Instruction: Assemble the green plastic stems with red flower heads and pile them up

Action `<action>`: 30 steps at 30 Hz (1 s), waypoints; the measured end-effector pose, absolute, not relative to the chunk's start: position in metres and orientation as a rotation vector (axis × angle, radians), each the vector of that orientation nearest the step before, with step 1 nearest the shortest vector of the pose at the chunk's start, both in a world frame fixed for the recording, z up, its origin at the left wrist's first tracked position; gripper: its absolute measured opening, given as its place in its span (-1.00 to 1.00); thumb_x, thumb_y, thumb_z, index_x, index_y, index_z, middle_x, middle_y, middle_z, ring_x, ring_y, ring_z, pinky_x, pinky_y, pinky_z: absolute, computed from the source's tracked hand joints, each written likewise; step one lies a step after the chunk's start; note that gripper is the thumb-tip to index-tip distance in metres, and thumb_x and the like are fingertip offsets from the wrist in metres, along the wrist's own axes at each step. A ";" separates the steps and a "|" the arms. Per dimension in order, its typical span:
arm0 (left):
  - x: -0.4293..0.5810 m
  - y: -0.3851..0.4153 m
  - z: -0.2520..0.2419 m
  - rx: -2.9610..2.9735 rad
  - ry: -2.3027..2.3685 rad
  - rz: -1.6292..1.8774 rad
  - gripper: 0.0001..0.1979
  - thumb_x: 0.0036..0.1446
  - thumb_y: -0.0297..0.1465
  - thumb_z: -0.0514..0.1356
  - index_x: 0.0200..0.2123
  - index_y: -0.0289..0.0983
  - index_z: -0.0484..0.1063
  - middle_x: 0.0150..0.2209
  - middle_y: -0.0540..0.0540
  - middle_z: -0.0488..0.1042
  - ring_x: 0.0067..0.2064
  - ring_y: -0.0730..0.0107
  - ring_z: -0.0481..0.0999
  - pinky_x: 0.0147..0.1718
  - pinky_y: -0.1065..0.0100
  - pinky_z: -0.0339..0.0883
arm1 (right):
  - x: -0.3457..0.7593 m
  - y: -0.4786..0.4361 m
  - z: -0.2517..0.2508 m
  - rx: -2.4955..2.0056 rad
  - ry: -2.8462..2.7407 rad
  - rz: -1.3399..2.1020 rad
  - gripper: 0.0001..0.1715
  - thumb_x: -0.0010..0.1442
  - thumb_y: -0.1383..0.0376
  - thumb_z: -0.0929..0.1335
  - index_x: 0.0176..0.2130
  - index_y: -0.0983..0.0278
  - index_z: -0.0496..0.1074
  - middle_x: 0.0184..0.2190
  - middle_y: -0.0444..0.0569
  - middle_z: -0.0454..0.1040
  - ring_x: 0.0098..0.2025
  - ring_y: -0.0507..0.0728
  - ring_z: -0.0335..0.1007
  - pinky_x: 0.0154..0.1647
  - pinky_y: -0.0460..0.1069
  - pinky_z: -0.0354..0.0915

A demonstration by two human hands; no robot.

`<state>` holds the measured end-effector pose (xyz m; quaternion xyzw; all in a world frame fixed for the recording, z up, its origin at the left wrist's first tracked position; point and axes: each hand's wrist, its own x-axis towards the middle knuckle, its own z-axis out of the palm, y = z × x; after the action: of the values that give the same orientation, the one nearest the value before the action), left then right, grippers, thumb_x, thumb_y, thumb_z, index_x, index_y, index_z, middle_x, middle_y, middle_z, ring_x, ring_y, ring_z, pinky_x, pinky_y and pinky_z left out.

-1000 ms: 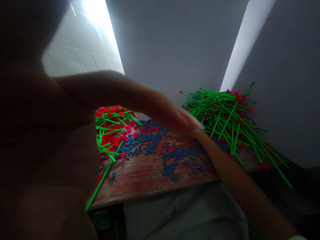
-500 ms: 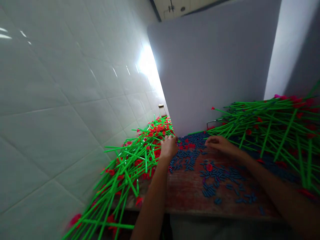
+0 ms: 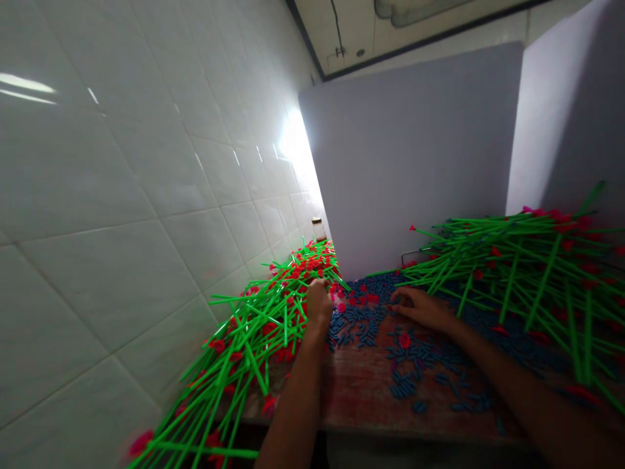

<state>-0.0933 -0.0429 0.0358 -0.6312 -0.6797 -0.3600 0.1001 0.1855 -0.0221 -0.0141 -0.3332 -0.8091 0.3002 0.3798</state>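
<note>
Green plastic sticks (image 3: 273, 332) crowded around the left hand (image 3: 319, 306), whose fingers were bunched together and pointed down at the edge of a heap, just beside a spill of blue pellets (image 3: 356, 322). From where I stood, I could not tell whether those fingers had closed on anything. The right hand (image 3: 420, 309) lay open and palm down a little way off, its fingers loosely curved over the pellets and holding nothing that showed, with a red disc (image 3: 404, 340) close in front of it. More red pieces (image 3: 312, 264) lay tangled among the sticks and scattered through the pellets. The pellets lay loose across a worn, red-stained wooden bench (image 3: 364, 407), between two heaps. The left heap leaned against a white tile wall (image 3: 112, 182) and hung over the bench's near edge, while a second heap of green sticks (image 3: 532, 280) spread out to the right, with many red pieces along its far side. Beyond the hands, a small glass jar (image 3: 318, 229) stood at the far end of the bench, by the tiles. A pale grey partition board (image 3: 405, 163) rose behind it all, with a thin metal wire (image 3: 414, 253) against it.
</note>
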 end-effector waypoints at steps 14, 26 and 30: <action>-0.024 -0.053 0.038 -2.487 -1.341 -0.907 -0.66 0.21 -0.51 -0.03 -0.01 -0.20 0.38 -0.16 -0.10 0.43 -0.16 0.38 0.42 -0.17 0.40 0.30 | 0.184 -0.017 -0.018 -0.982 -2.153 0.520 -0.78 0.14 0.19 0.32 -0.31 0.31 0.43 -0.40 -0.05 0.48 -0.36 0.07 0.37 -0.38 -0.09 0.16; -0.013 -0.048 0.020 -2.522 -1.292 -0.819 -0.74 0.28 -0.33 -0.06 -0.16 -0.23 0.39 -0.21 -0.08 0.46 -0.13 0.38 0.42 -0.14 0.38 0.28 | 0.186 -0.012 -0.017 -0.950 -2.050 0.585 -0.73 0.17 0.18 0.29 -0.38 0.33 0.44 -0.45 -0.03 0.47 -0.40 0.08 0.38 -0.37 -0.06 0.21; -0.013 -0.047 0.020 -2.504 -1.283 -0.892 -0.74 0.28 -0.32 -0.06 -0.16 -0.24 0.38 -0.22 -0.08 0.45 -0.15 0.38 0.42 -0.14 0.37 0.28 | 0.183 -0.009 -0.016 -0.785 -1.785 0.995 -0.62 0.12 0.03 0.30 -0.34 0.31 0.37 -0.51 -0.06 0.46 -0.48 0.10 0.42 -0.47 -0.05 0.28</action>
<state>-0.0126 -0.0468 0.0202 -0.8445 -0.4328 -0.3008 0.0948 0.1831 -0.0087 -0.0164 -0.3186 -0.7247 0.4041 0.4582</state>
